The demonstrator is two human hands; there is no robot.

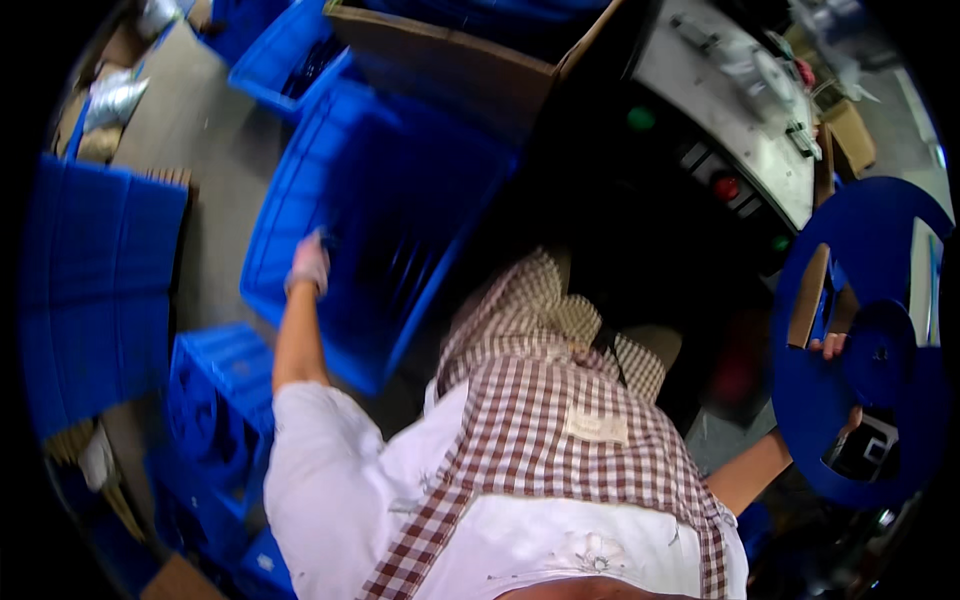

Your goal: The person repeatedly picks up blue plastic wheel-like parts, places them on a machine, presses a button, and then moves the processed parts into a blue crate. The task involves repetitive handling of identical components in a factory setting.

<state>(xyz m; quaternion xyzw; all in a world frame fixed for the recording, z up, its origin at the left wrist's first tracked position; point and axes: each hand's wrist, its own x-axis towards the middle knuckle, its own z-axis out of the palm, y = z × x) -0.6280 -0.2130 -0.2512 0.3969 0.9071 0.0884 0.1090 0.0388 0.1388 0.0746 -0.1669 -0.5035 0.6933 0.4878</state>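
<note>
My left hand reaches over the near-left side of a large blue plastic bin, its wrist in something pale like a glove cuff. The fingers look closed, and a small dark bit shows at their tips, too blurred to name. Out to the right, my right hand grips a big blue plastic reel near its hub. Fingertips show at one cutout and the thumb at another; the rest of the hand is behind the disc. Deep shadow fills much of the bin, and its contents cannot be made out.
Blue crates stand at the left, with another blue bin farther off. Beyond the large bin is a cardboard box. A pale machine top with red and green buttons on its dark front lies at the upper right.
</note>
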